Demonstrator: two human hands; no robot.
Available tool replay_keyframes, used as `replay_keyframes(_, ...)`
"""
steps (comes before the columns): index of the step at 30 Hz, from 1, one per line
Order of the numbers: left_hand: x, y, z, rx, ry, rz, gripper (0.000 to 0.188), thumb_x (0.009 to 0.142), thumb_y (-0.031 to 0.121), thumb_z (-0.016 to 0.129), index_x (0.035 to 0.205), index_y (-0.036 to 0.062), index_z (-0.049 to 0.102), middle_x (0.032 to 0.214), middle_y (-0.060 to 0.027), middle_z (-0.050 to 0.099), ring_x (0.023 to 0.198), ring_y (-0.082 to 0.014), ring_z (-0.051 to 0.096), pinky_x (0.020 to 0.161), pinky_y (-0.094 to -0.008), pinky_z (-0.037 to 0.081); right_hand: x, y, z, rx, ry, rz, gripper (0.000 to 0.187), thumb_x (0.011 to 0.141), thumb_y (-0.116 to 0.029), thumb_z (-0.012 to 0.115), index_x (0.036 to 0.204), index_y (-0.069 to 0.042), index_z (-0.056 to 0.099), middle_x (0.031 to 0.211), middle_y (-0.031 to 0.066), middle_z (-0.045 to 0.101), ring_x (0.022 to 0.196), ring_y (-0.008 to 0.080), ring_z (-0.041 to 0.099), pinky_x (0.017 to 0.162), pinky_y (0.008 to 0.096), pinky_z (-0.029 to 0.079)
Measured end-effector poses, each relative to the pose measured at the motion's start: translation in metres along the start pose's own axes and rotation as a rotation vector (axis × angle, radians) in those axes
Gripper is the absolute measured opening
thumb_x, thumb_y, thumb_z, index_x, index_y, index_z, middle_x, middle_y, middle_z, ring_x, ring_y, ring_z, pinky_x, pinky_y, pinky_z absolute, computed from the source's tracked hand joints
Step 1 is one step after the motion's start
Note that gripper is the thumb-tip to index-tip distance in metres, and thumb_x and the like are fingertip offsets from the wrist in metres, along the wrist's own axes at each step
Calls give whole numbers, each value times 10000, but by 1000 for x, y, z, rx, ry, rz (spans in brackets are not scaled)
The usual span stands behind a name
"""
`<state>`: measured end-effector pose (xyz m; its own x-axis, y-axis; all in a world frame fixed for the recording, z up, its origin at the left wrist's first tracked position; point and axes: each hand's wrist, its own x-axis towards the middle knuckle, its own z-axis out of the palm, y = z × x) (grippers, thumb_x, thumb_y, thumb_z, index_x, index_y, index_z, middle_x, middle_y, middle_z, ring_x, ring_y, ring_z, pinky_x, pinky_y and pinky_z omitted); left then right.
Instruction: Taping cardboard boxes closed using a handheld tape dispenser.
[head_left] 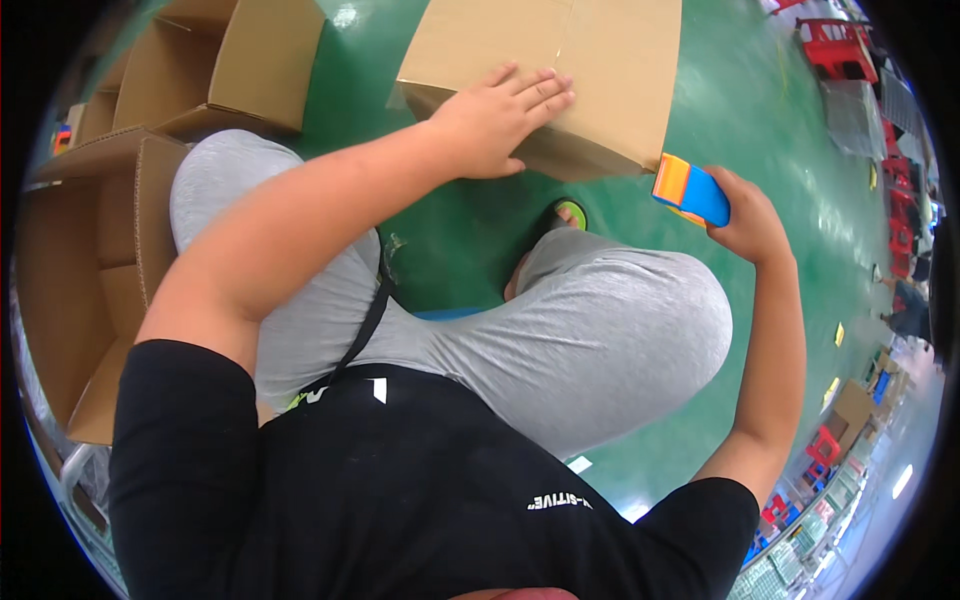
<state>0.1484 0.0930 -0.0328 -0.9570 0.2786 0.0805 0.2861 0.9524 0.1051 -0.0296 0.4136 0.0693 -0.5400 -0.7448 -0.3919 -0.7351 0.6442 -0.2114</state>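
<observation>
A closed cardboard box [620, 70] stands in front of me, its top flaps meeting at a seam. My left hand [492, 118] lies flat on the box's near top edge, fingers stretched out toward the seam and thumb over the near side. In my right hand [750, 215] is a blue and orange tape dispenser [703, 194], the fingers wrapped round its blue body. The dispenser's orange end is at the box's near right corner; whether it touches the cardboard I cannot tell.
Open cardboard boxes stand at my left, one [90, 290] beside my leg and another [215, 70] farther off. Green floor [770, 330] runs to the right. Red plastic stools [838, 48] and other goods line the far right. My knees flank the space before the closed box.
</observation>
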Motion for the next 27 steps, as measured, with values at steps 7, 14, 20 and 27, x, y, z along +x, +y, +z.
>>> replay_keyframes(7, -1, -4, 0, 13, -51, 2, 959, 764, 276, 756, 1543, 110, 221, 1603, -42, 253, 1468, -217, 261, 1203, -456, 224, -34, 15, -12, -77, 110, 29, 625, 626, -48, 709, 1234, -84, 567, 1100, 167, 656, 1033, 384, 591, 908, 442, 482)
replay_keyframes(14, -2, -5, 1, 16, -30, 15, 944, 764, 249, 730, 1544, 107, 218, 1601, -47, 255, 1462, -223, 271, 1201, -454, 228, -38, 47, -19, -268, -51, 76, 544, 618, -110, 732, 1145, -107, 599, 968, 152, 681, 935, 370, 623, 896, 429, 471)
replay_keyframes(20, -4, -2, 3, 13, -29, 15, 974, 740, 271, 741, 1538, 81, 215, 1589, -96, 267, 1461, -270, 264, 1191, -476, 228, 56, -14, 37, -391, -219, -31, 405, 610, -211, 755, 986, -103, 647, 917, 161, 691, 879, 386, 649, 751, 458, 521)
replay_keyframes(27, -4, 0, -2, 8, -41, -16, 964, 746, 293, 728, 1536, 72, 221, 1598, -92, 252, 1471, -256, 250, 1198, -475, 207, 67, -4, 42, -603, -530, 219, 620, 622, -481, 812, 1083, -90, 673, 1018, 165, 709, 961, 360, 671, 821, 435, 536)
